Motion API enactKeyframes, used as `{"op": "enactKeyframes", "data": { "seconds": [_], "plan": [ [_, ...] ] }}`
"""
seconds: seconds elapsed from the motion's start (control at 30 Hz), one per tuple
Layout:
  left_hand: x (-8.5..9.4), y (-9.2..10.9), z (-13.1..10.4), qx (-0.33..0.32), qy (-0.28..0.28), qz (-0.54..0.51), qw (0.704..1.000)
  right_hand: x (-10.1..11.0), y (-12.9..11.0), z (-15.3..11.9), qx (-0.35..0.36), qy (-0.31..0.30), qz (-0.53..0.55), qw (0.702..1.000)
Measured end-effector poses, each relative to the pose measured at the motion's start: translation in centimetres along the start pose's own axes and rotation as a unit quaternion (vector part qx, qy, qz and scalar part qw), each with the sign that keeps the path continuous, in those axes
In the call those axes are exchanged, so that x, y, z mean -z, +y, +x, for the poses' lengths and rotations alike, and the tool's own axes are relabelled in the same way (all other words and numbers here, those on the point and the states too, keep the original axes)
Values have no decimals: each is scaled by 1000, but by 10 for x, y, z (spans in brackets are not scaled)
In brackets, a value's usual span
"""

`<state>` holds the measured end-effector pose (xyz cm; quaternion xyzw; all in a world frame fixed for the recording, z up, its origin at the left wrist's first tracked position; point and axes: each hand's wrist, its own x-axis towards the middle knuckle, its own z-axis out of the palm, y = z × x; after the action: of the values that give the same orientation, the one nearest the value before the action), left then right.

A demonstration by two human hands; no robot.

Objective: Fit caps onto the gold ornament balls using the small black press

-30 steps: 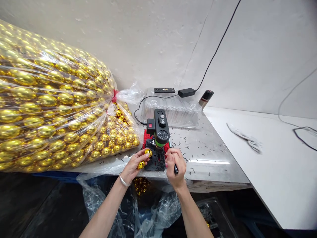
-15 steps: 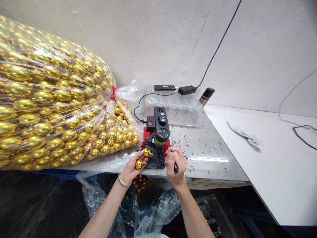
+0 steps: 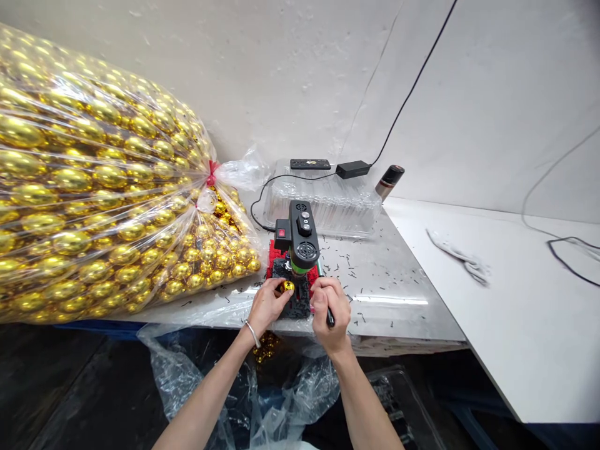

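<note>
My left hand [image 3: 269, 304] is closed on a shiny gold ball [image 3: 288, 286], held close under the head of a small black bench drill press [image 3: 304, 234]. Whether the ball touches the drill's dark base [image 3: 296, 306] I cannot tell. Fingers of my right hand [image 3: 331, 310] wrap round the press's lever handle [image 3: 330, 319], whose black tip shows below the fist. The drill bit is hidden behind the ball and the machine's head. Red material [image 3: 274, 251] lies around the base.
A large clear bag of gold balls [image 3: 107, 175] fills the left. Behind the drill sit clear plastic trays [image 3: 323, 203], a black power adapter [image 3: 353, 169] and a thermos [image 3: 389, 182]. Dark shavings litter the metal tabletop [image 3: 403, 275]. A glove [image 3: 459, 256] lies right; an open plastic bag [image 3: 178, 369] hangs below.
My left hand has moved right and forward, bringing a gold ball under the drill head. The second ball it held is no longer visible. My right hand stays on the lever.
</note>
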<state>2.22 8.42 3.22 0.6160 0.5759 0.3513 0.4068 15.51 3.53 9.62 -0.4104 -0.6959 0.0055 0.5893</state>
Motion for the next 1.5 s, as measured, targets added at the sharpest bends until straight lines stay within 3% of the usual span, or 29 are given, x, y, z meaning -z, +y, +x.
{"op": "enactKeyframes", "data": {
  "seconds": [0.23, 0.4, 0.77, 1.13, 1.27, 1.4, 1.5],
  "plan": [
    [-1, 7, -1, -71, -28, 170, 982, -1, 1, -1, -2, 2, 3, 1000],
    [-4, 8, -1, -87, -39, 229, 969, -2, 2, -3, -3, 2, 1, 1000],
    [-2, 11, 0, -83, -45, 221, 971, -9, 28, -29, 62, -16, -15, 998],
    [-2, 9, 2, -81, -46, 233, 968, -21, 35, -40, 38, 38, -1, 999],
    [-2, 8, 2, -90, -43, 229, 968, -24, 37, -43, 52, 30, -10, 998],
    [-4, 7, 3, -95, -42, 224, 969, -21, 32, -34, 58, 37, -11, 998],
    [-4, 8, 5, -86, -36, 203, 975, -13, 16, -10, 28, 48, 0, 998]
  ]
}}
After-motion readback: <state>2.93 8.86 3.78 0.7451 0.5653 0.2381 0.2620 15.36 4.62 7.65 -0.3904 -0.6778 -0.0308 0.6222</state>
